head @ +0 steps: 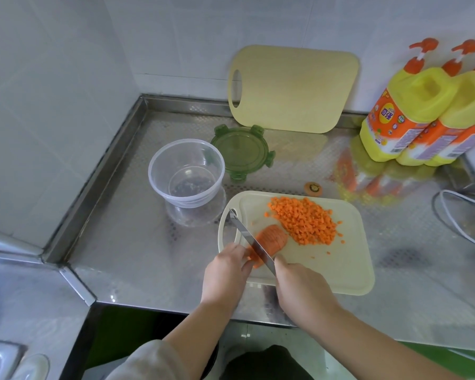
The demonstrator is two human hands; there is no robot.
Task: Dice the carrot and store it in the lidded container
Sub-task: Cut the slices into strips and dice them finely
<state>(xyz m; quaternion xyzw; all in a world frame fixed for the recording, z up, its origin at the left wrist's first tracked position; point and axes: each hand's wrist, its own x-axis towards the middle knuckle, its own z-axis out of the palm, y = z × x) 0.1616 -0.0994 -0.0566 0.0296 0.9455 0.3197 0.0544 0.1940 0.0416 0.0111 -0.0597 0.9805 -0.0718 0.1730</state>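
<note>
Slicing the last carrot chunk [273, 238]: left hand [225, 272] holds it, right hand [299, 283] grips the knife [242, 229]; next up, probably cross-cutting into dice.

Right hand [299, 281] slices carrot [272, 238] with knife [251, 239]; left hand [226, 272] steadies it.

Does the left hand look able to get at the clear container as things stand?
Probably yes: only bare counter lies between the left hand and the container, but it is holding the carrot.

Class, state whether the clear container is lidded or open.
Open: the clear container stands empty, its green lid lying beside it.
</note>
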